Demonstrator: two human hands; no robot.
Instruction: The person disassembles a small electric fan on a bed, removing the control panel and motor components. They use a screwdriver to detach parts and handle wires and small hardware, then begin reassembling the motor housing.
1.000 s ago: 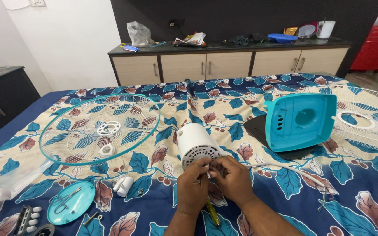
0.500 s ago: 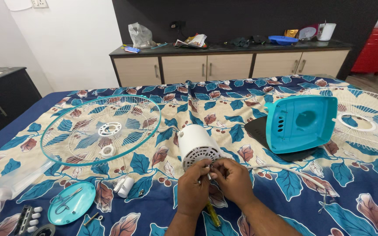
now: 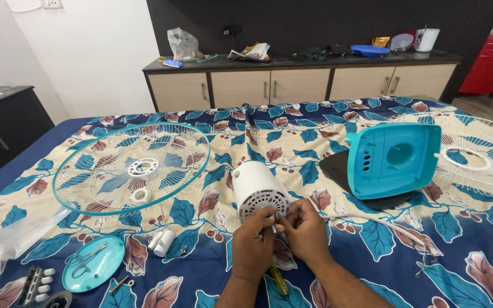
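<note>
Motor housing (image 3: 256, 191) smooth white plastic; bedsheet (image 3: 292, 134) matt cloth.

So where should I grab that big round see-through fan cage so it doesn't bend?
Probably by the teal outer rim of the fan guard, one hand on each side, coming from above. It lies flat on the bedspread, and the rim looks thicker than the thin wires inside. The near edge is free; a small white ring rests on the wires.

Left hand (image 3: 253, 242) and right hand (image 3: 305, 231) close together — fingers (image 3: 270, 214) curled inward, tips nearly meeting.
</note>
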